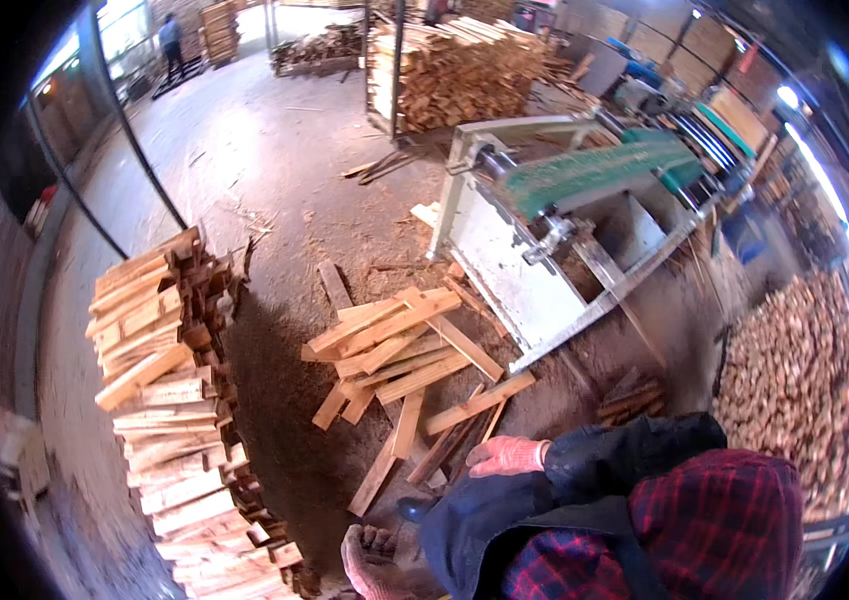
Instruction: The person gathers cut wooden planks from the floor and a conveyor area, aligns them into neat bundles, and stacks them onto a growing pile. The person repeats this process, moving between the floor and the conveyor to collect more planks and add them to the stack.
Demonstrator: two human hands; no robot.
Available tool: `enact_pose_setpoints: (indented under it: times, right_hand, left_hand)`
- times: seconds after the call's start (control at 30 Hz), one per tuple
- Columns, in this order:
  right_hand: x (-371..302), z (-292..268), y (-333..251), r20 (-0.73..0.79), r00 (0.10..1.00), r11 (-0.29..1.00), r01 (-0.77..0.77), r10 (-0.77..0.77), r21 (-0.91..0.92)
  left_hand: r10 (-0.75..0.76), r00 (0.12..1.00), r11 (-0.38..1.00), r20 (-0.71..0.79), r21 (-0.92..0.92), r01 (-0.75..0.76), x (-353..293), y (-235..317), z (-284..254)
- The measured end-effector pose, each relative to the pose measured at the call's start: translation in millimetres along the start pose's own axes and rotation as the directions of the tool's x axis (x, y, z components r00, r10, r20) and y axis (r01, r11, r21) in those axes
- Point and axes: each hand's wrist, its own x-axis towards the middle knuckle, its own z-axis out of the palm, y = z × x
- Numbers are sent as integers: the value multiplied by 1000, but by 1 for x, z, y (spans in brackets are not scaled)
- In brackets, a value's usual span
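From my remote seat I start at the left of the frame, where a tall stack of boards (170, 430) runs down to the lower edge. Its ends jut out unevenly and one board lies askew near the top, so I judge that a knock from an elbow or a badly placed piece could make it slip.

Right of it, at the bottom centre, is the left hand (373, 562) in a pinkish glove. Its fingers curl inward; I cannot tell whether they close on anything. They are near the stack's lower right side and below the lower end of the nearest loose board.

The loose boards (410, 345) lie crisscrossed on the floor (285, 370) in the middle of the frame. Pulling one from beneath could make those on top slide, I think, and a foot set on a tilted one could roll.

Slightly farther right, the right hand (507, 457) sits just below the heap's lower right end, back upward, fingers close together and pointing left. I cannot tell whether they grip or touch wood.

Beyond, toward the upper right, stands a white machine (515, 270) with a green belt (605, 172); at the far right rises a pile of cut wood (795, 390).
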Motion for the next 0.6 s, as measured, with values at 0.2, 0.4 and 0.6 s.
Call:
enact_pose_setpoints:
  times: [0.2,0.4,0.6]
  right_hand:
    - [-7,38,4,31,987,980,161,-159,-118]
    - [-21,30,33,-252,968,971,52,9,232]
    - [-37,28,37,-178,951,937,-196,254,289]
  left_hand:
    - [-82,959,996,270,-9,87,8,34,-53]
    - [-187,953,972,237,-94,214,4,4,-14]
    - [-268,945,963,185,84,257,29,10,-19]
